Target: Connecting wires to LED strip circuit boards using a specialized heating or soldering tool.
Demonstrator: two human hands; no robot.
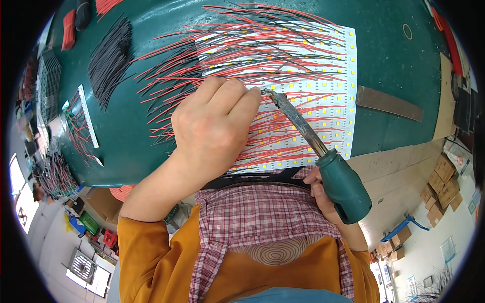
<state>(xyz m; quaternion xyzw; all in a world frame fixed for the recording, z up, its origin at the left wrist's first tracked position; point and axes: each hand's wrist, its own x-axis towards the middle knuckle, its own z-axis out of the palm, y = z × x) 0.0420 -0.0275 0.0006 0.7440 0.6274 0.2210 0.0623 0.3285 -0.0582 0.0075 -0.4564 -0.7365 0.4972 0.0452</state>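
Note:
My right hand (327,201) grips a soldering iron (346,189) by its green handle. The iron's metal shaft slants up and left, its darkened tip close to the fingertips of my left hand (214,121). Those fingers are closed in a pinch over the board; what they hold is hidden beneath them. Under both lies a white LED circuit board (349,76) with rows of small yellow squares. Red wires (283,132) run across it in rows, and black wires (174,64) lie among them on the upper part. Many wire ends reach past the board's left side.
A flat metal strip (389,103) touches the board's right side on the green table (389,50). To the left lie a bundle of black wires (110,58) and a narrow white strip (88,116) with wires. A rubber band (407,32) lies far right.

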